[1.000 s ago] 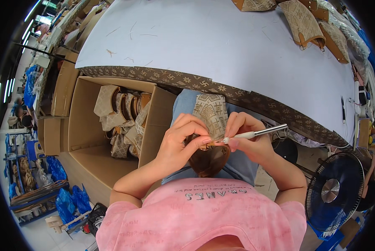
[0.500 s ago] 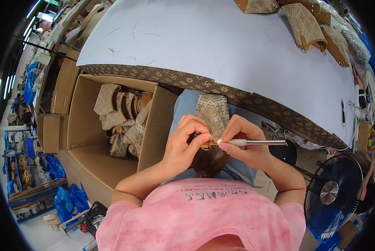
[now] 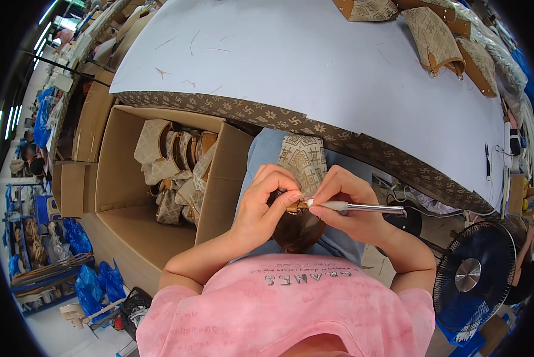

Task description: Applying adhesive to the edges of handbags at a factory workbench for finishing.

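A beige patterned bag (image 3: 301,156) with brown parts lies across my lap. My left hand (image 3: 266,199) is closed in a pinch on its small tan strap tab (image 3: 295,207), which has metal hardware beside the fingertips. A slim pen-like tool (image 3: 374,208) with a white grip and a silver shaft is in my right hand (image 3: 350,193), held between thumb and fingers. Its tip meets the tab close to my left thumb. My fingers hide the exact point of contact, and part of the bag is behind my hands.
To my left stands an open cardboard box (image 3: 142,235) with several similar bags (image 3: 170,166) inside. Ahead is a white table (image 3: 267,59) with loose threads and more bags (image 3: 432,41) at its far right. A black fan (image 3: 469,273) stands at my right.
The outer end of the pen-like tool has dipped slightly, and my right hand has shifted a little with it. My left hand keeps its pinch on the tab.
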The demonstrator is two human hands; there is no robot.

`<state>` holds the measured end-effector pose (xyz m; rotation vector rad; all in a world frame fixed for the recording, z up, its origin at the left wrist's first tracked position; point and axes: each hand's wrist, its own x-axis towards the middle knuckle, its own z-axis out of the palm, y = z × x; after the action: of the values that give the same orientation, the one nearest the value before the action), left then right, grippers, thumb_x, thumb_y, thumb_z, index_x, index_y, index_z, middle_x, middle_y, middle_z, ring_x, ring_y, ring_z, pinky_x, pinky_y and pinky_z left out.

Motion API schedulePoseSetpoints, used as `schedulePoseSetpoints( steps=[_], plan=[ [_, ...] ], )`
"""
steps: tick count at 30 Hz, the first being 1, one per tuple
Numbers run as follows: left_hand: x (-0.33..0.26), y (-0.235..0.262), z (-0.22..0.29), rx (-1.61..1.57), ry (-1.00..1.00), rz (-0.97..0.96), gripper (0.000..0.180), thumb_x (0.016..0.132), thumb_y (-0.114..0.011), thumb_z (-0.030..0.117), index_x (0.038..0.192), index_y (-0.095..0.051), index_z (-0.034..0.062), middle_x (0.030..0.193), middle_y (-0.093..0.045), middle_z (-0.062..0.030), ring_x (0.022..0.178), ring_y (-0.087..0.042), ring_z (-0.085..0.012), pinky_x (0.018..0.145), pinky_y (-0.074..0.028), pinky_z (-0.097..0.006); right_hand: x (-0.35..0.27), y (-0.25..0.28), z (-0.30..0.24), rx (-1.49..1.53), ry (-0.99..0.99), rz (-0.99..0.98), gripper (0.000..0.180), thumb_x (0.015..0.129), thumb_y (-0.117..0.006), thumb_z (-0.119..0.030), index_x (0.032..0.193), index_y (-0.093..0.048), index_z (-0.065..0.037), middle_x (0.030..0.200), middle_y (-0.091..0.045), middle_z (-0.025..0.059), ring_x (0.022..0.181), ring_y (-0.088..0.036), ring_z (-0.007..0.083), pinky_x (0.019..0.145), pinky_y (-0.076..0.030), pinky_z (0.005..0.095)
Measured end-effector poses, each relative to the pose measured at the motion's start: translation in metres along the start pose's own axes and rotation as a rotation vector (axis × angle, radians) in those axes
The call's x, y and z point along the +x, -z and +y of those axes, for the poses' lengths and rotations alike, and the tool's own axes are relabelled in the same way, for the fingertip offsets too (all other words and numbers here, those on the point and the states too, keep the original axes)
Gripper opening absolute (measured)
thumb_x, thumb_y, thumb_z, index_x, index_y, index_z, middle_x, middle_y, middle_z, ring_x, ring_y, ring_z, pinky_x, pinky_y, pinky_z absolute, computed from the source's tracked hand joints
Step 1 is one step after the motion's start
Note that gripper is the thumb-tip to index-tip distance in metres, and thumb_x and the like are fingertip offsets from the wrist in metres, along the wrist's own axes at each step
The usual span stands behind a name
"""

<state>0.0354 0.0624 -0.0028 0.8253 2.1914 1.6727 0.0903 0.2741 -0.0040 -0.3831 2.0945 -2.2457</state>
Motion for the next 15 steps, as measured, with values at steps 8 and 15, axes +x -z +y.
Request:
schedulePoseSetpoints(
  steps=[8,15],
  plan=[
    [0.000,0.001,-0.001,-0.009,0.008,-0.009,0.004,0.095,-0.063,0.004,0.092,-0.061,0.0006,0.100,-0.057,-0.0089,0.093,-0.055,-0.0169,0.083,-0.045,-0.028,-0.001,0.003,0.004,0.085,-0.016,-0.004,0.011,0.088,-0.072,0.001,0.091,-0.062,-0.003,0.096,-0.055,0.0052,0.079,-0.056,0.0087,0.067,-0.048,0.0223],
    [0.019,0.016,-0.003,0.184,-0.422,-0.162,0.017,0.085,-0.070,0.000,0.101,-0.066,0.0002,0.109,-0.064,-0.0144,0.100,-0.063,-0.0250,0.085,-0.049,-0.030,-0.013,0.006,0.009,0.285,0.093,0.204,0.002,0.095,-0.063,-0.002,0.096,-0.061,-0.001,0.089,-0.060,0.0097,0.073,-0.061,0.0132,0.072,-0.058,0.0312]
  ],
)
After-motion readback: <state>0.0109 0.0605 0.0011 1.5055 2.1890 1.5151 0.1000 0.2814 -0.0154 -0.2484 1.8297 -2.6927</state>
